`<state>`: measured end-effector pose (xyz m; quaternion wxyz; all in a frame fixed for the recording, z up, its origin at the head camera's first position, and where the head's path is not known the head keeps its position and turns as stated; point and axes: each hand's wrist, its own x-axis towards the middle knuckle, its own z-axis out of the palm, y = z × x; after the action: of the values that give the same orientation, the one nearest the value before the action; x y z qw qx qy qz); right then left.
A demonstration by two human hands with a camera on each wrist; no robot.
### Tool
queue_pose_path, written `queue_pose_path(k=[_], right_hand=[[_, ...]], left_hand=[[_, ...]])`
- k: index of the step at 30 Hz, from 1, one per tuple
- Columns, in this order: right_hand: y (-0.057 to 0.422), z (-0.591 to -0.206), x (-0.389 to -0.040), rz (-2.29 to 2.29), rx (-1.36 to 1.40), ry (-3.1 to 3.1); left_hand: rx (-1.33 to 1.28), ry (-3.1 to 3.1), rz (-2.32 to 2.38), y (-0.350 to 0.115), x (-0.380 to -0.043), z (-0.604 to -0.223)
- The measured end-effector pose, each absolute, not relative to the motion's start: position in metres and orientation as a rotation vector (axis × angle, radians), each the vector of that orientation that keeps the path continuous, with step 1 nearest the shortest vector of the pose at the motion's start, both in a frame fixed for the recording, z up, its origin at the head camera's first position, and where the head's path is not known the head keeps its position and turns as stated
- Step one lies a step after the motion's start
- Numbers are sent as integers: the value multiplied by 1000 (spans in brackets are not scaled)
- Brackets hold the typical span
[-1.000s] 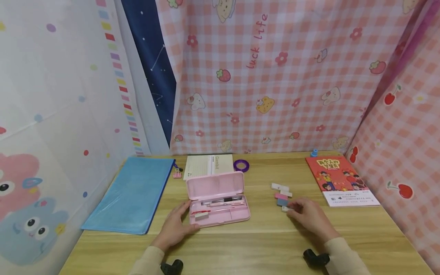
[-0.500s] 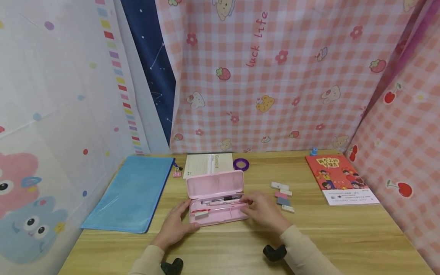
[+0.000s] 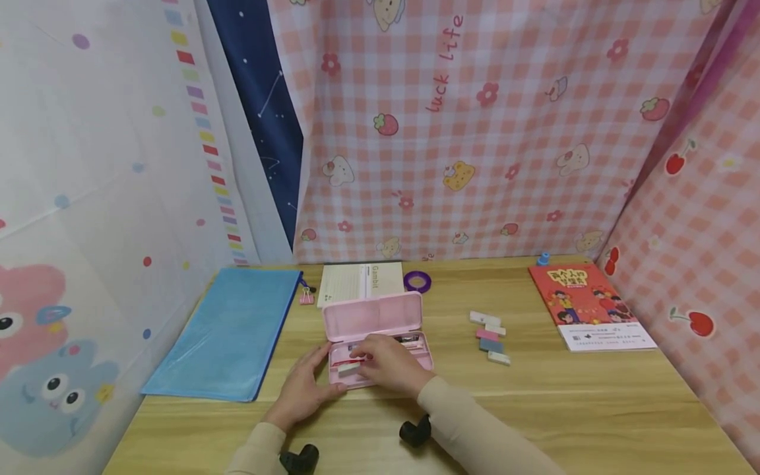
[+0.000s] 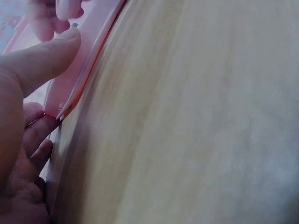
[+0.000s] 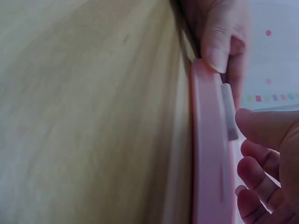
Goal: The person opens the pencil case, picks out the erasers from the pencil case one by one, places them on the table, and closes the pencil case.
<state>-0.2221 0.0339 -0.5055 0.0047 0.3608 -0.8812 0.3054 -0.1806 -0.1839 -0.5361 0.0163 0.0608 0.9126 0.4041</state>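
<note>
In the head view, a pink pencil case (image 3: 373, 315) lies with its lid raised. My left hand (image 3: 304, 388) holds its left end, with the thumb (image 4: 51, 58) at the front edge and the fingers at the end wall. My right hand (image 3: 388, 364) is over the tray, its fingers bent above the pens and its thumb close to a whitish eraser (image 3: 349, 370). In the right wrist view the thumb lies beside that eraser (image 5: 229, 112), and contact is unclear. A red pen (image 3: 349, 361) lies behind the eraser. A black-gripped pen (image 3: 407, 339) is partly hidden.
Several erasers (image 3: 491, 345) lie in a stepped row right of the case. Behind it are a notebook (image 3: 344, 280) and purple tape (image 3: 417, 282). A blue folder (image 3: 228, 330) and a pink binder clip (image 3: 306, 297) lie left; a red book (image 3: 584, 300) lies right.
My right hand has moved left from the row of erasers, past the case's right end, to above its tray. The row of erasers stays on the table. My left hand keeps its place.
</note>
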Motion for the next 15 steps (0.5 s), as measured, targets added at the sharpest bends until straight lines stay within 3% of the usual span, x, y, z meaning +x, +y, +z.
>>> queue_pose_path(k=[15], right_hand=[[22, -509, -219, 894, 1087, -2852]], left_hand=[[216, 2846, 1255, -185, -181, -537]])
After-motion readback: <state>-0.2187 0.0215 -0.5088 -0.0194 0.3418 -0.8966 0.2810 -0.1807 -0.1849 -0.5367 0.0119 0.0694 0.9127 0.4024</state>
